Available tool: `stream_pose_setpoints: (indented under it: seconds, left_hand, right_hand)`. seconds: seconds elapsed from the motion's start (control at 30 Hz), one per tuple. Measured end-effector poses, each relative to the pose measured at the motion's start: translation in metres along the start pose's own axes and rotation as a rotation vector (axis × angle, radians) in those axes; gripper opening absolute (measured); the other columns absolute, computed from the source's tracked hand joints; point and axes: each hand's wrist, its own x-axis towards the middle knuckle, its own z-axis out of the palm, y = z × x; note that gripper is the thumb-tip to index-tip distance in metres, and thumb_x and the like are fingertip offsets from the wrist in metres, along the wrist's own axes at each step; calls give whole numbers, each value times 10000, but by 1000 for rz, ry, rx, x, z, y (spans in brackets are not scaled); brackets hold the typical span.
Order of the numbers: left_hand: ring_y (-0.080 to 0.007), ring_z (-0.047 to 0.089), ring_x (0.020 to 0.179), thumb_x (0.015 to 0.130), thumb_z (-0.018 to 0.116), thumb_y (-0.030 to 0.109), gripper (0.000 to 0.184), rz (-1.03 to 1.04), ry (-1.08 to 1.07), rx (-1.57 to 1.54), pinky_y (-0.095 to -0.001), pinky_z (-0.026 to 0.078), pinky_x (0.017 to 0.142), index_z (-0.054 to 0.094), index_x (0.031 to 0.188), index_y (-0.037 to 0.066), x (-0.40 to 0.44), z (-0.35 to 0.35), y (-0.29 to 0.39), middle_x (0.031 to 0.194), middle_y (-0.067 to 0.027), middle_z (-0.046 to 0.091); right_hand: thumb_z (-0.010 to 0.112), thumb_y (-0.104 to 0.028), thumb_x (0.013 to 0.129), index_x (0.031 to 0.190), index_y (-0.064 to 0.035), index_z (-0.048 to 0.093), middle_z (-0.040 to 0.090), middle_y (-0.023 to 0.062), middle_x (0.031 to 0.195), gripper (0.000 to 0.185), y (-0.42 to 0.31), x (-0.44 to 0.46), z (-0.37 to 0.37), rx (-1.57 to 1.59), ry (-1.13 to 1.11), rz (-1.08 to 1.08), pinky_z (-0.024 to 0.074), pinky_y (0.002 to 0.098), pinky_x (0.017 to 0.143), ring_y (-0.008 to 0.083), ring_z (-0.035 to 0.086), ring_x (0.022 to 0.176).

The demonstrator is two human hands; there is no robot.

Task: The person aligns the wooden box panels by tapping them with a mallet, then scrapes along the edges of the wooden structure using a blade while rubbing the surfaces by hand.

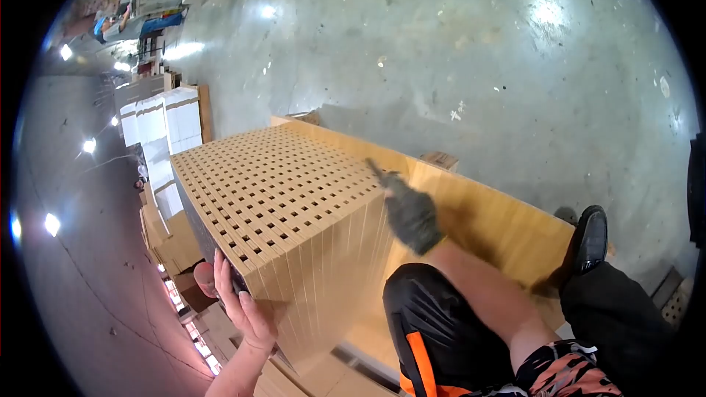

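A wooden block-like piece [323,279] has a top [276,184] covered in rows of small square holes and sides marked with thin grooves. It stands tilted in front of me. My left hand [250,312] is bare and grips its near left corner, fingers along the dark side face. A pinkish round thing [206,279] shows beside those fingers; what it is I cannot make out. My right hand [412,213], in a dark grey glove, is at the right edge of the perforated top. Its index finger stretches out, slightly blurred, and I see nothing held.
A long wooden board [485,220] runs beside the piece, with small wood blocks [440,160] at its outer side. My black-trousered knee [434,309] and a black shoe [590,239] are close by. White-wrapped stacks [162,121] and cardboard boxes [176,246] stand left.
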Motion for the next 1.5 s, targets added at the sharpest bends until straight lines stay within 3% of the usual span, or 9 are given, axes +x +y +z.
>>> stream_pose_setpoints:
  seconds: [0.13, 0.23, 0.4, 0.57, 0.7, 0.93, 1.2, 1.4, 1.5]
  left_hand:
    - [-294, 306, 1443, 1044, 331, 288, 547, 29, -24, 61, -437, 208, 1192, 331, 1477, -46, 1, -2, 1, 1584, -190, 275]
    - [-331, 323, 1433, 1020, 317, 297, 562, 16, 79, 35, -449, 186, 1188, 405, 1410, -97, -1, 8, -9, 1540, -253, 336]
    - [-344, 290, 1446, 1017, 340, 261, 543, 12, 29, -95, -459, 187, 1189, 370, 1431, -89, 0, 3, -3, 1562, -252, 291]
    - [-286, 286, 1456, 1047, 336, 290, 539, 35, 9, -79, -432, 200, 1198, 346, 1479, -32, 2, 4, -1, 1583, -167, 288]
    - [-355, 310, 1438, 1032, 335, 284, 538, 38, 17, 105, -460, 195, 1186, 379, 1427, -80, 6, -1, -7, 1557, -259, 304]
    - [-300, 332, 1413, 1023, 387, 276, 551, 46, 5, -75, -436, 173, 1187, 349, 1481, -28, 3, -1, -1, 1574, -197, 291]
    - [-364, 334, 1391, 996, 443, 164, 129, -19, 92, -212, -491, 152, 1177, 366, 985, 61, -2, 2, -3, 1543, -326, 284]
    - [-193, 365, 1364, 1047, 338, 292, 501, -94, 5, -85, -351, 199, 1163, 397, 1419, -39, -8, -10, -5, 1578, -193, 321]
    - [-251, 345, 1389, 1045, 330, 218, 248, 7, 50, -175, -413, 197, 1178, 453, 997, 7, -2, -4, -5, 1579, -245, 294]
  right_hand:
    - [549, -126, 896, 1280, -52, 535, 661, 229, 797, 390, -13, -13, 31, -74, -113, 26, 503, 507, 534, 378, 667, 667]
    - [557, -111, 880, 1253, -12, 605, 662, 125, 1212, 390, -129, -27, -11, -567, -624, -515, 551, 418, 635, 319, 651, 666]
    - [503, -157, 982, 1346, -65, 564, 589, 76, 1359, 381, -54, -19, 22, 4, 61, -346, 558, 380, 661, 266, 675, 765]
    - [525, -102, 891, 1204, 16, 626, 680, 150, 1083, 349, -31, -9, 28, -381, -314, 40, 476, 378, 498, 242, 624, 605]
    - [542, -89, 853, 1210, 44, 599, 665, 207, 1064, 385, -171, -57, 32, 44, 55, -663, 515, 433, 505, 305, 641, 631]
    - [539, -197, 939, 1298, 19, 510, 671, 156, 1025, 419, -120, -36, 34, 40, -291, -98, 524, 379, 546, 277, 669, 723]
    - [525, -149, 898, 1153, 13, 541, 651, 142, 1044, 303, -142, -45, 28, 108, -80, -377, 483, 379, 536, 234, 636, 701]
    - [567, -155, 834, 1310, 26, 502, 623, 273, 1065, 514, -210, -65, 31, 293, -392, -608, 542, 401, 641, 310, 684, 887]
    - [548, -159, 862, 1290, 17, 525, 647, 175, 1032, 463, -171, -38, 15, -57, -342, -385, 527, 392, 600, 295, 672, 829]
